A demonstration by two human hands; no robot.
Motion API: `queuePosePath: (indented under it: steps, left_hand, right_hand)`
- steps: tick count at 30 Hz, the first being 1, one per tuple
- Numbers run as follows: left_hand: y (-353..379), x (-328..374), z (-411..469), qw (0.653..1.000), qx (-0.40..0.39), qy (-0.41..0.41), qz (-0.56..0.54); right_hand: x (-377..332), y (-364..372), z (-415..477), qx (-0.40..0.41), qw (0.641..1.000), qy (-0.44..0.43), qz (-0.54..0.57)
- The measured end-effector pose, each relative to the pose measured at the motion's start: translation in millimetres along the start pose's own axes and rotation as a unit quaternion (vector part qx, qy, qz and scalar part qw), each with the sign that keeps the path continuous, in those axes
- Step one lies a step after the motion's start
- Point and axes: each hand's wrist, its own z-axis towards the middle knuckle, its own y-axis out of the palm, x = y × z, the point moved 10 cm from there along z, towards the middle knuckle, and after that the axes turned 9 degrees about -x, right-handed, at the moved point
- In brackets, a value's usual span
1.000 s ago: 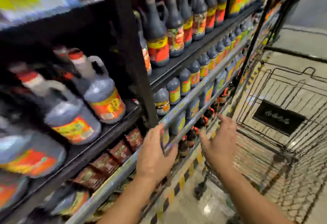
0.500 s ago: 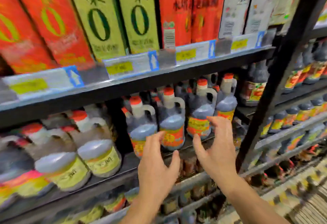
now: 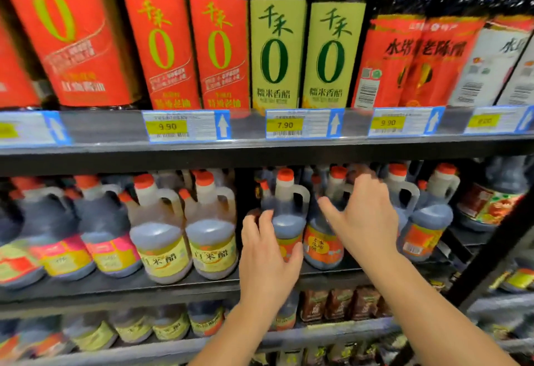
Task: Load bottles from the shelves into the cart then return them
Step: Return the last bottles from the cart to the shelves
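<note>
Left hand was at centre frame, fingers and thumb wrapped round the body of a dark jug with a red cap. That jug stood on the middle shelf. Right hand was just right of it, fingers spread loosely over the neck of the next jug. It gripped nothing; contact unclear. Yellow-label jugs sat left of centre, same shelf. Tall bottles lined the shelf above, with price tags under them.

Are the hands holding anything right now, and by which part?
The left hand grips a dark orange-capped jug round its body, at the label. The right hand is spread over the next jug; a grip cannot be told.
</note>
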Motion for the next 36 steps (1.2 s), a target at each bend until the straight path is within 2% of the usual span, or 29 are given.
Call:
queuePosePath:
  steps: [2, 5, 9, 13, 20, 27, 36]
  left_hand:
    - [2.3, 2.4, 3.6, 1.0, 0.0, -0.011, -0.005]
    - [3.8, 5.0, 5.3, 1.0, 0.014, -0.017, -0.018]
    - [3.7, 1.7, 4.1, 0.998, 0.04, -0.032, -0.023]
    - [5.1, -1.5, 5.7, 0.997, 0.052, -0.051, -0.016]
    - [2.8, 0.9, 2.4, 0.991, 0.102, -0.084, 0.032]
    - [1.0, 5.0, -0.3, 0.984, 0.131, -0.101, 0.07]
    - [2.5, 2.6, 0.5, 0.984, 0.123, -0.109, 0.074]
  right_hand:
    - [4.5, 6.5, 14.8, -0.042, 0.999, 0.024, -0.013]
    - [5.9, 18.4, 28.4, -0.095, 0.995, 0.007, -0.018]
    - [7.5, 18.3, 32.6, -0.1, 0.994, -0.022, 0.024]
    - [13.6, 23.3, 36.3, -0.135, 0.99, -0.028, 0.017]
    - [15.6, 28.1, 46.7, -0.196, 0.967, -0.068, 0.15]
    - [14.4, 31.8, 48.8, -0.226, 0.95, -0.084, 0.198]
    - [12.1, 32.2, 45.9, -0.222, 0.948, -0.102, 0.206]
